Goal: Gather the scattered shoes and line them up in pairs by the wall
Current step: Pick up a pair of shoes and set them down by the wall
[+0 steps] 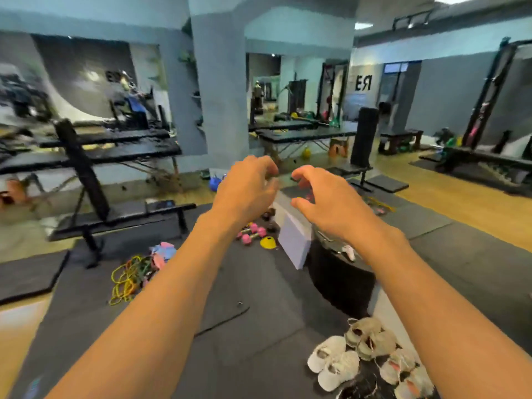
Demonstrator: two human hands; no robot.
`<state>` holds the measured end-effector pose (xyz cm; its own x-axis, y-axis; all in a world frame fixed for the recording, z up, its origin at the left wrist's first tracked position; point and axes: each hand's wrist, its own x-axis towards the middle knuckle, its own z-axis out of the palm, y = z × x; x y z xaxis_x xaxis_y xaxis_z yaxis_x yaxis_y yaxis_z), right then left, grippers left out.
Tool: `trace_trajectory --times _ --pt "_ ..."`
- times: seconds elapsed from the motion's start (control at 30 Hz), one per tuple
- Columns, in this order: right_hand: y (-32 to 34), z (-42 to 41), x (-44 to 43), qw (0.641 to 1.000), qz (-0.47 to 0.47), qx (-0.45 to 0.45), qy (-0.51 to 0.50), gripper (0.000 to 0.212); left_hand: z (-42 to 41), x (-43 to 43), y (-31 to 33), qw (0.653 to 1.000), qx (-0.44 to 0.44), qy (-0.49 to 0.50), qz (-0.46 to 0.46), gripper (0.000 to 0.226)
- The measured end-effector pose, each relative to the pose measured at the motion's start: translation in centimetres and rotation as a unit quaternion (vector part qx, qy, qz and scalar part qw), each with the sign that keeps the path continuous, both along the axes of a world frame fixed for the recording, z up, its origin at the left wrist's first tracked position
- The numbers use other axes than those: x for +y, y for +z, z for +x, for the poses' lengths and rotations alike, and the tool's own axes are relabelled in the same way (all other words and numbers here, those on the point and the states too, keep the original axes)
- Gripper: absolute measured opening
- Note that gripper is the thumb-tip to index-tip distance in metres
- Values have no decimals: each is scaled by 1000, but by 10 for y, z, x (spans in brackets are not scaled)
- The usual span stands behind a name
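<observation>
Several shoes lie bunched on the dark mat at the bottom right: a white pair (334, 361), a beige pair (370, 338), a pair with orange accents (406, 372) and a black shoe (358, 385) at the frame's lower edge. Both my arms reach forward, high above the floor. My left hand (247, 188) and my right hand (325, 200) hover side by side with loosely curled fingers, and neither holds anything. The shoes lie well below and behind the hands.
A black tyre-like block (339, 275) and a white box (295, 241) stand ahead. Pink dumbbells (253, 233), a yellow cone (268, 242) and coloured bands (129, 279) litter the mat. Benches (115, 217) stand left, a pillar (220, 96) ahead.
</observation>
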<state>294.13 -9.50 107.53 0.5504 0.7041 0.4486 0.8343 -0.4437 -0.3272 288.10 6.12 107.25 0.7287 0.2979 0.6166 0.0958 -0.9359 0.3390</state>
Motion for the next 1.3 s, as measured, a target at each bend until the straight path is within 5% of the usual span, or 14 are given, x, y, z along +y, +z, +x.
trace_trajectory --times 0.27,0.6,0.97,1.3 --pt "54 -211 187 976 33 -43 210 45 -272 132 55 976 -25 212 36 23" --pt "59 -479 346 900 29 -35 434 44 -581 215 55 900 -30 434 32 19" --pt "28 -764 488 758 18 -13 652 47 -862 274 17 754 -18 657 -6 24" --pt "8 -1047 540 584 -33 3 811 36 -1097 260 -1 574 -23 817 -55 21"
